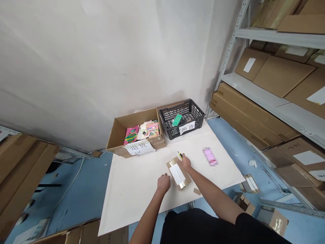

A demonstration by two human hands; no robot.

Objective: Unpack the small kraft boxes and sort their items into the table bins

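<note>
A flat brown cardboard parcel (187,179) with a white label and shiny clear tape lies on the white table. At its upper right edge is my right hand (186,162), closed around a yellow and black box cutter (180,155) whose tip points away from me. My left hand (164,183) rests in a loose fist just left of the parcel. I see nothing in it, and a small gap seems to separate it from the parcel. A small brown cardboard scrap (197,191) lies near the parcel's lower right corner.
Behind the parcel stand a cardboard box (119,135) of colourful booklets and a black plastic crate (199,117) holding a green box (177,120). A blurred pink item (210,156) lies on the table's right side. Metal shelving (266,93) with cartons rises at the right.
</note>
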